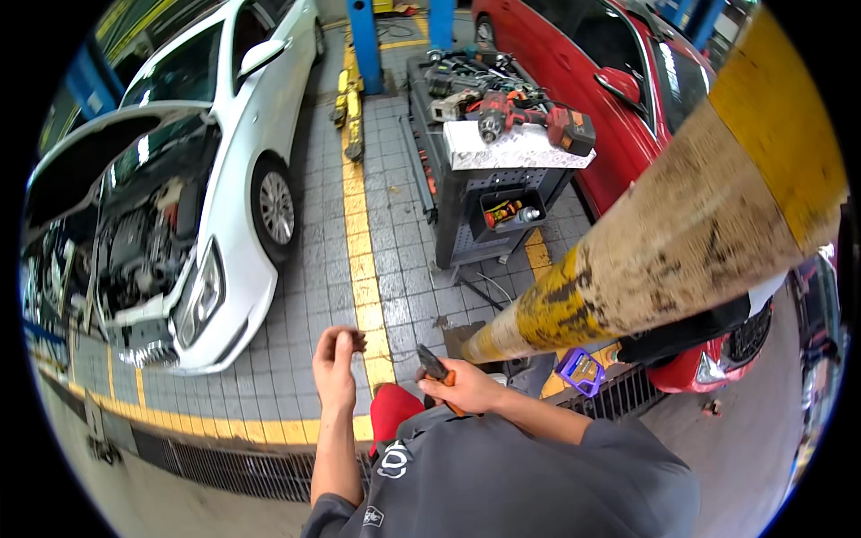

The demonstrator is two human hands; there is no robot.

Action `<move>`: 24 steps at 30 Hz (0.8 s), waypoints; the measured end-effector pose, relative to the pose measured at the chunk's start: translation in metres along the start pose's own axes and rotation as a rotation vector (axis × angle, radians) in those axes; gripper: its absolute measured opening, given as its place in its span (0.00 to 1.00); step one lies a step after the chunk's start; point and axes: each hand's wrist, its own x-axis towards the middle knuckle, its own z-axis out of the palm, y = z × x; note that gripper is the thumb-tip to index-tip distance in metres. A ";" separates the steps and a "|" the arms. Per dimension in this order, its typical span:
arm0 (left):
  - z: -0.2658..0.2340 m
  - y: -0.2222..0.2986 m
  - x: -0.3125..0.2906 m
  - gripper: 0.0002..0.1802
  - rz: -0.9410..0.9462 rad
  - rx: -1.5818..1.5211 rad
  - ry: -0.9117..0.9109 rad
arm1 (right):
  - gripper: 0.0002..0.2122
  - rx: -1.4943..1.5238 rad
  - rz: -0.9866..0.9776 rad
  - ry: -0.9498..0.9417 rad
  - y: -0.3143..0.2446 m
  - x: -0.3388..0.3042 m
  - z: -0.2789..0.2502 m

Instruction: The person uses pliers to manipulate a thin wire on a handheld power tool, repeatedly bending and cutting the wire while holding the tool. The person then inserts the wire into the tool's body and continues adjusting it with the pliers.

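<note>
My right hand [470, 387] is closed around pliers [434, 362], with dark jaws pointing up and away and an orange handle showing below the fist. To its left, my left hand [336, 366] is raised with fingers curled in a pinch. A small dark bit shows at those fingertips, too small to name. The two hands are apart, both in front of my dark grey shirt [502, 475]. Something red, like cloth [393, 411], shows between my forearms.
A thick yellow-and-white pillar [646, 251] slants close on my right, a purple container [580, 372] by its base. Ahead stands a tool cart [457, 211] with a red cordless drill [529, 121] on top. A white car [238, 179], hood raised, is left; a red car [556, 63] is behind the cart.
</note>
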 end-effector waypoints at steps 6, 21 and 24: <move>0.049 0.014 0.229 0.16 0.025 0.319 -0.308 | 0.11 0.071 0.044 0.323 0.009 0.074 -0.008; 0.324 -0.094 0.672 0.38 0.065 1.045 -0.941 | 0.11 0.365 0.158 1.096 -0.118 0.227 -0.045; 0.340 -0.106 0.680 0.35 -0.044 1.068 -1.000 | 0.11 0.419 0.163 1.169 -0.115 0.244 -0.044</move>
